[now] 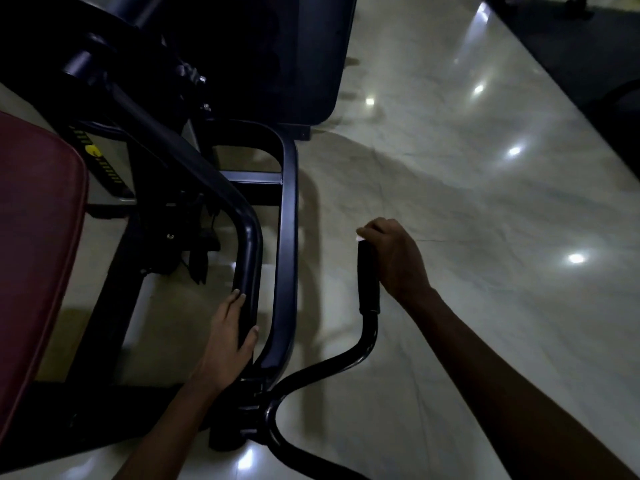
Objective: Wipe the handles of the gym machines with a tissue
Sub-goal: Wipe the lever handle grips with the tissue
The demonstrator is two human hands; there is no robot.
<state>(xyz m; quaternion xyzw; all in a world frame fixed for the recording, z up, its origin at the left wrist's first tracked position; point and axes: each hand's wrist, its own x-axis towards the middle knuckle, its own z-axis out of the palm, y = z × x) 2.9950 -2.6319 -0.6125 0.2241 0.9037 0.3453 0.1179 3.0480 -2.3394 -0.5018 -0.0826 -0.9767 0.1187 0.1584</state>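
Two hands on the machine: right hand round the handle, left hand flat.

Machine frame: black painted metal tube, smooth, semi-gloss. Handle grip: black, matt (foam or rubber, cannot tell). Seat pad: maroon leather-like vinyl, slight sheen. Floor: polished pale stone, glossy.

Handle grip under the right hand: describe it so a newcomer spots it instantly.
Start at the dark red padded seat, then cross right past the glossy black frame tubes. Standing alone over the pale floor is a short matte black foam grip on a thin curved bar, held by the right hand.
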